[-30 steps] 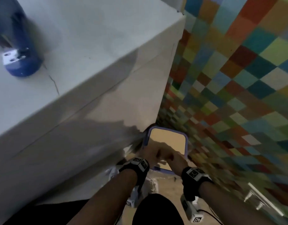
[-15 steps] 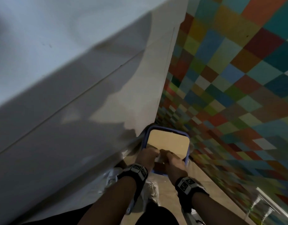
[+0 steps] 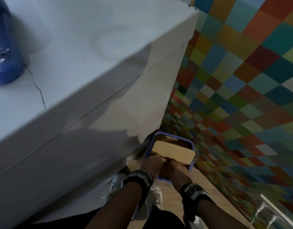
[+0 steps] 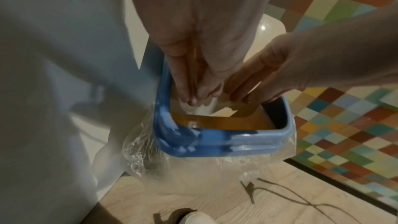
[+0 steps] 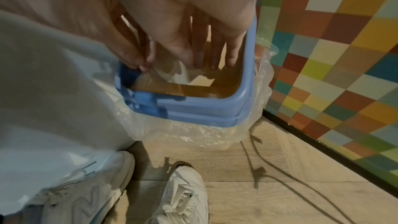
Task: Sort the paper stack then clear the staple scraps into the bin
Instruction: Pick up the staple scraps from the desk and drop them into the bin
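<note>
The blue plastic bin [image 3: 191, 147] with a clear plastic liner [image 4: 137, 152] stands on the floor at the lower centre of the head view. Its mouth opens upward, squeezed between the white cabinet [image 3: 93, 113] at left and the coloured checkered wall [image 3: 241, 80] at right. The left hand [image 4: 193, 54] pinches a white scrap [image 4: 200, 108] with straight fingers over the opening. The right hand [image 5: 185, 40] holds its fingers spread and pointing down inside the rim. Staples are too small to see.

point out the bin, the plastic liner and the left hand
bin [image 4: 215, 140]: left wrist view, near blue rim.
plastic liner [image 5: 193, 134]: right wrist view, crumpled part below the rim.
left hand [image 3: 153, 163]: head view, back of the hand.
</note>
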